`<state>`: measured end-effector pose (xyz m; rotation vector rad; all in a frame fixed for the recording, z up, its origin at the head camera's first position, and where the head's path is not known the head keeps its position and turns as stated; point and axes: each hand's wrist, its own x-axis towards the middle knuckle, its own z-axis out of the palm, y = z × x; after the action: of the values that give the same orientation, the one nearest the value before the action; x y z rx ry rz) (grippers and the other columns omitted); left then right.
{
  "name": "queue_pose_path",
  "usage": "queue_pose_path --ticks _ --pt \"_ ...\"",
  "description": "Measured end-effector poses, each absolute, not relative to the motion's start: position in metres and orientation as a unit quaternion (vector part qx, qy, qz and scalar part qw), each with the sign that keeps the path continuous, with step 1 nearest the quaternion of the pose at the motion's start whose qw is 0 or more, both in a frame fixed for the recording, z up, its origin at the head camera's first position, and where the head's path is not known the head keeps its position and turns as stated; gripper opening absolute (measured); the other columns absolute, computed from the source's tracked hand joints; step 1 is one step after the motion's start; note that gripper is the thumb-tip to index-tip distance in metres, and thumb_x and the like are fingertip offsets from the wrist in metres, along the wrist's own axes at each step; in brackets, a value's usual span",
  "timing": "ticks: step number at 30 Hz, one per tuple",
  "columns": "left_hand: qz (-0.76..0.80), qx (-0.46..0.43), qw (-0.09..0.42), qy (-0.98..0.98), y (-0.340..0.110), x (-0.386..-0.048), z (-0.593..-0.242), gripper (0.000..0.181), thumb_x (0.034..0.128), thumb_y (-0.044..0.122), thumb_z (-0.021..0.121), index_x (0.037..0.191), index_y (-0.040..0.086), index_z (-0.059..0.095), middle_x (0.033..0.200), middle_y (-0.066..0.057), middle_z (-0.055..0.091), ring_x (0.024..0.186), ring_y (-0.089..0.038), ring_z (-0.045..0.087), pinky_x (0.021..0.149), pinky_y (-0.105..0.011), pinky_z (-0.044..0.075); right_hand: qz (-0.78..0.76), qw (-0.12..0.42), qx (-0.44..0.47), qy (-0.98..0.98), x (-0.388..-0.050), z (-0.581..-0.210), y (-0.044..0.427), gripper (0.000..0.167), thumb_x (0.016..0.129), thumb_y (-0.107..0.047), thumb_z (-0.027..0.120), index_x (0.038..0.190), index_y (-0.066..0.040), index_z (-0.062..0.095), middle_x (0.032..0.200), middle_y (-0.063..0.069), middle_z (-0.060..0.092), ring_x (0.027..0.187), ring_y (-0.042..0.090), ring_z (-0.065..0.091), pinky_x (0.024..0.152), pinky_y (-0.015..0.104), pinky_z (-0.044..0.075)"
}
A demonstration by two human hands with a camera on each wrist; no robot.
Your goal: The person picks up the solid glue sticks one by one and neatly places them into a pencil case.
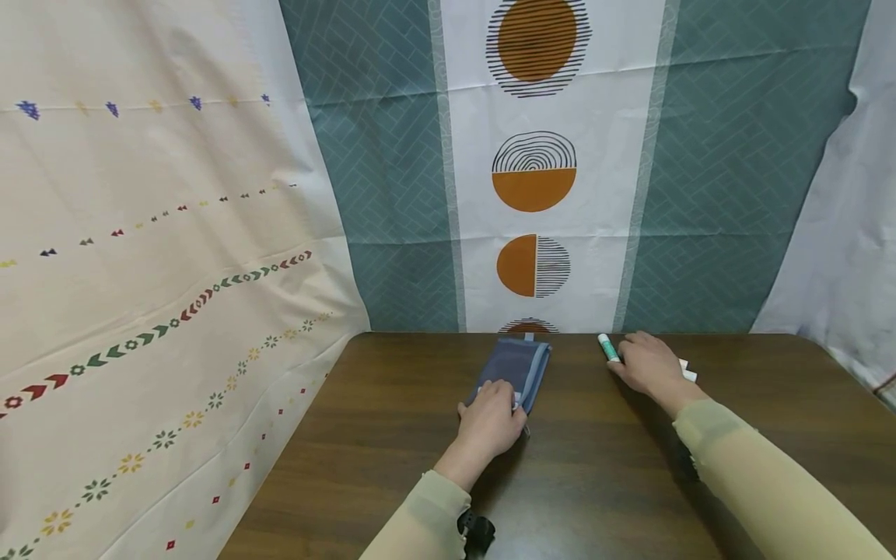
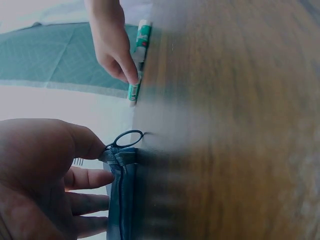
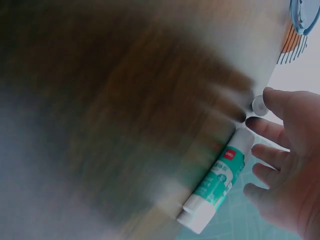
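Observation:
Across the near part of a dark blue zip pouch (image 1: pixel 507 362) my left hand (image 1: pixel 490 416) rests, fingers spread on its upper side. In the left wrist view the left thumb (image 2: pixel 90 142) touches the pouch's corner, beside a zip-pull loop (image 2: pixel 129 138). My right hand (image 1: pixel 647 362) is at the table's far edge, its thumb and index finger pinching the end of a green-and-white glue stick (image 1: pixel 607 347). That stick's round end (image 3: pixel 259 106) shows between them in the right wrist view. More glue sticks (image 3: pixel 220 175) lie beside the other fingers, apparently two side by side.
The brown wooden table (image 1: pixel 392 467) stretches in front of both arms. Behind its far edge hangs a green and white patterned cloth (image 1: pixel 399 257). A cream embroidered cloth (image 1: pixel 175 272) hangs along the left side.

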<state>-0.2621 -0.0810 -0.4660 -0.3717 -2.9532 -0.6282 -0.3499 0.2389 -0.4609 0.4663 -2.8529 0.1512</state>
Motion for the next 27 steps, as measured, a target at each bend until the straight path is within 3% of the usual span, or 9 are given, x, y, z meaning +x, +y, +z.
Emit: queue_pose_path --ticks 6,16,23,27 --pt "-0.207 -0.123 0.048 -0.969 -0.080 -0.261 -0.466 0.018 0.1057 0.025 0.069 0.093 0.017 0.058 0.128 -0.006 0.070 0.153 -0.038 0.049 0.105 -0.089 0.036 0.047 0.132 0.150 -0.979 -0.350 -0.460 0.233 0.030 0.100 -0.023 0.079 0.083 -0.002 0.065 0.096 0.017 0.067 0.102 0.042 0.064 0.098 0.058 0.053" --pt "-0.207 -0.120 0.043 -0.970 -0.081 -0.260 -0.464 0.016 0.1062 0.025 0.069 0.096 0.016 0.060 0.134 -0.008 0.070 0.154 -0.038 0.048 0.107 -0.088 0.035 0.051 0.127 0.135 -0.981 -0.355 -0.461 0.230 0.021 0.098 -0.014 0.073 0.087 0.003 0.070 0.109 0.024 0.072 0.111 0.045 0.065 0.104 0.058 0.052" --pt "-0.205 -0.120 0.043 -0.971 -0.081 -0.261 -0.465 0.016 0.1061 0.025 0.069 0.097 0.016 0.060 0.135 -0.008 0.070 0.154 -0.038 0.048 0.107 -0.088 0.036 0.104 0.143 0.120 -0.977 -0.352 -0.456 0.223 0.014 0.097 -0.011 0.074 0.086 -0.001 0.074 0.089 0.012 0.069 0.089 0.037 0.068 0.081 0.056 0.058" --pt "-0.205 -0.122 0.044 -0.970 -0.081 -0.262 -0.465 0.015 0.1059 0.025 0.069 0.097 0.016 0.061 0.134 -0.008 0.070 0.154 -0.038 0.049 0.106 -0.088 0.036 0.128 0.154 0.117 -0.973 -0.348 -0.454 0.218 0.012 0.097 -0.011 0.076 0.092 -0.001 0.076 0.091 0.011 0.071 0.091 0.036 0.069 0.078 0.057 0.058"
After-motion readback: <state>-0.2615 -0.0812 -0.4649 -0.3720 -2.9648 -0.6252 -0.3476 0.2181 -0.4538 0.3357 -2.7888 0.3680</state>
